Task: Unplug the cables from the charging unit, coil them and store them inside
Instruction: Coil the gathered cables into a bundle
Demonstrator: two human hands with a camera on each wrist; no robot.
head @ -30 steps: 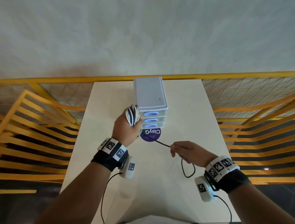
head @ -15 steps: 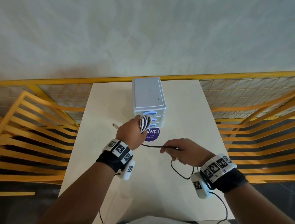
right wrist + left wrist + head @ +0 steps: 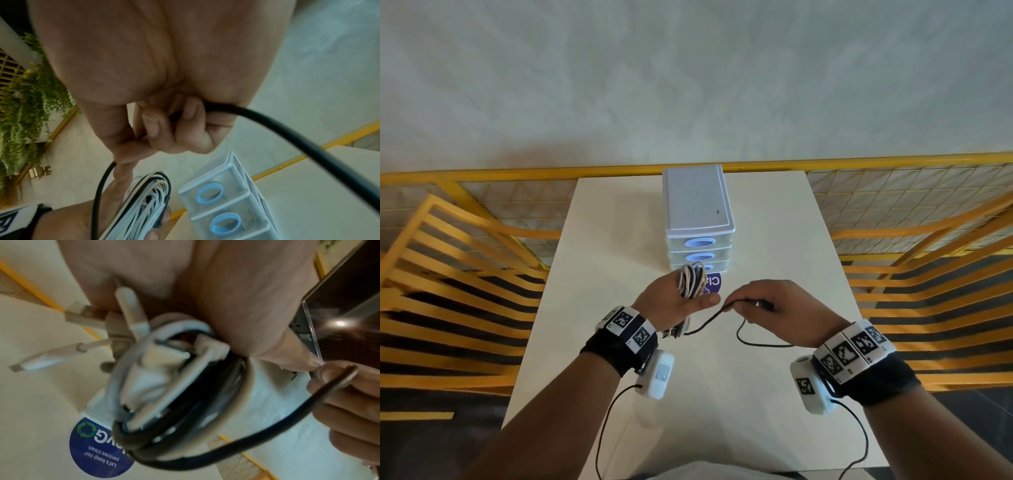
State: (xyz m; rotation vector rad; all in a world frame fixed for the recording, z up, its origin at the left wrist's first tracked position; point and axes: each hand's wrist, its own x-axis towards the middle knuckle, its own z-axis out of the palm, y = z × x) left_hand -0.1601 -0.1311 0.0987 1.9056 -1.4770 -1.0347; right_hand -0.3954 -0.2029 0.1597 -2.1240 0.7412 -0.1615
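My left hand point(image 3: 671, 301) holds a coil of white and black cables point(image 3: 691, 279) wound around its fingers, just in front of the white three-drawer unit point(image 3: 697, 209). In the left wrist view the cable coil point(image 3: 174, 386) fills the middle, with white plug ends sticking out to the left. My right hand point(image 3: 767, 305) pinches the loose black cable point(image 3: 709, 322), which runs from the coil through its curled fingers and hangs in a loop below the wrist. The right wrist view shows the black cable point(image 3: 267, 123) leaving the fist, and the drawer unit point(image 3: 226, 203) with its drawers closed.
A round blue sticker point(image 3: 714, 282) lies on the cream table point(image 3: 774, 222) in front of the drawers. Yellow railings point(image 3: 465, 274) flank the table on both sides and along the back edge. Thin black wrist-camera leads hang from both wrists.
My left hand has turned and dropped toward me with the coil. My right hand has moved left and up, close to the left thumb, feeding the black cable toward the coil.
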